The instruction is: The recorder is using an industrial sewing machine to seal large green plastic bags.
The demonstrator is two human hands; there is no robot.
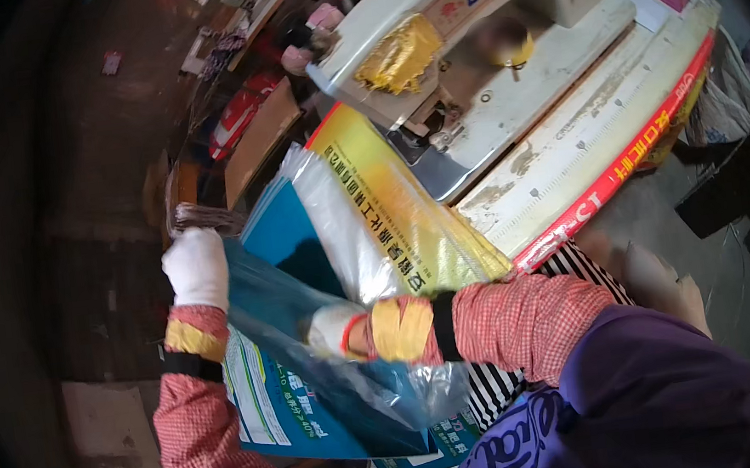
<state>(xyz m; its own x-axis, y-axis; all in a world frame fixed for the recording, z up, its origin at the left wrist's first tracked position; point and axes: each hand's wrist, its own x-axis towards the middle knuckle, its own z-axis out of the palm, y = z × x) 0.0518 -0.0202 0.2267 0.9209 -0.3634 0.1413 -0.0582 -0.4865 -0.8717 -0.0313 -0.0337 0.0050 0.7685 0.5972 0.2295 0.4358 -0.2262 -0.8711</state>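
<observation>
My left hand (196, 271), in a white glove, is closed at the upper left edge of a clear plastic liner (440, 395) and the blue printed bag (274, 403) beneath it. Which of the layers it grips is hidden. My right hand (335, 331), also gloved, is over the middle of the blue bag, among the folds of the clear film. Its fingers are smeared by motion and partly covered. Just beyond the right hand, a yellow and silvery printed bag (383, 219) slants from the sewing machine (481, 28) down to my right forearm.
The machine's worn white table (559, 144) has a red printed strip (627, 170) along its near edge. Left of the machine lie a cardboard piece (263, 140) and a red package (241, 115). Thread cones (298, 58) stand behind. Black-and-white striped cloth (504, 390) lies by my lap.
</observation>
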